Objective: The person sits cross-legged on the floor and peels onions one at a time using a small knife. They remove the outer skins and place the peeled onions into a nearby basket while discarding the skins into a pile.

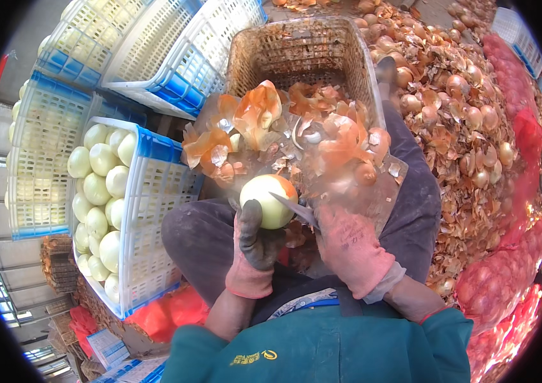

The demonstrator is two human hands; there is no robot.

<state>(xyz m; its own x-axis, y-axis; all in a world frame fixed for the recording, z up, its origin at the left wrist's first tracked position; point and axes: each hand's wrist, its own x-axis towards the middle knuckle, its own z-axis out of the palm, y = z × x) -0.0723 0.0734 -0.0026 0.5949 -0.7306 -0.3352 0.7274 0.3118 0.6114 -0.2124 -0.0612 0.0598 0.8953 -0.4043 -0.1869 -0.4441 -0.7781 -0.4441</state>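
My left hand (255,239), in a pink glove with dark palm and fingers, holds a mostly peeled onion (265,203) from below. Some orange skin is left on the onion's upper right side. My right hand (350,244), in a pink glove, grips a knife (295,208); its handle is hidden in the hand, and the blade lies over the right part of the onion. Just beyond the hands, loose onion skins (256,112) and a few onions are heaped on a board (381,191) across my legs.
A dirty plastic crate (299,28) stands beyond the board. At left, a white and blue crate (127,215) holds peeled onions (101,191), with several more crates (50,143) behind. Unpeeled onions and skins (457,167) cover the ground at right, beside red mesh sacks (501,273).
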